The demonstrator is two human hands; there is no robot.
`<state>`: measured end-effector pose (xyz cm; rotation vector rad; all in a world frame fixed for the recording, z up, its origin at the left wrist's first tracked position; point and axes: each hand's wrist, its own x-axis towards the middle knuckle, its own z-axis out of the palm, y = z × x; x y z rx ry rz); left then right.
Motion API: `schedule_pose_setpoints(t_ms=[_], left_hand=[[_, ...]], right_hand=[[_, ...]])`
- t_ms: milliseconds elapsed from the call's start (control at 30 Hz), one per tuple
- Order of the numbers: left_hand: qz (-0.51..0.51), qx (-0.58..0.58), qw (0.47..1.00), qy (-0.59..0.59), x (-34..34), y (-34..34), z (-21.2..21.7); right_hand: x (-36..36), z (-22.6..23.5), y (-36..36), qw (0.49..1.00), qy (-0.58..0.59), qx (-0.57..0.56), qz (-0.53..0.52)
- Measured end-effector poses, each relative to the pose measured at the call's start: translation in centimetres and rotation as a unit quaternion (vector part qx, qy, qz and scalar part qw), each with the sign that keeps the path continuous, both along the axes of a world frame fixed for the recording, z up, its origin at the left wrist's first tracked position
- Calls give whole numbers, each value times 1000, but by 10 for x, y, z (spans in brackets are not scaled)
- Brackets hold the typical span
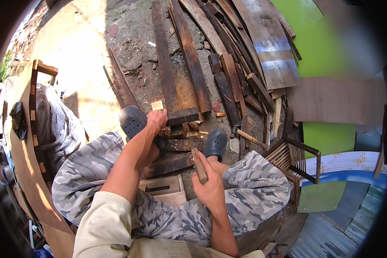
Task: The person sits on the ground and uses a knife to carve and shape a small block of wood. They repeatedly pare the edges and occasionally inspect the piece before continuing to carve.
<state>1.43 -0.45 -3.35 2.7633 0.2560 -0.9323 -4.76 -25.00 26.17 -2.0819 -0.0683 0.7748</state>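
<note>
My left hand (158, 119) is closed at the left end of a short dark wooden block (182, 116), its fingers curled and partly hidden. A small pale wooden piece (157, 105) lies just beyond the knuckles. Lower and to the right, my right hand (209, 184) is wrapped round a short brown piece of wood (199, 167), which points up and away from me. Between my feet, more dark wood pieces (167, 165) lie crosswise below the block. Two long dark planks (162, 56) run away from the block across the ground.
Stacked boards and offcuts (234, 81) lie at the right, near a stick-like wooden handle (253, 139) and a slatted wooden frame (303, 159). Green panels (327, 137) stand farther right. A curved wooden piece (43, 189) and pale sheeting (60, 118) are at the left.
</note>
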Motion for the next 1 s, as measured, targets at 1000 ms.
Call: schedule_pose_setpoints(t_ms=[1000], left_hand=[[3,-8,999,48,8,0,8]], right_hand=[[-19,25,-31,1000,-21,17,4]])
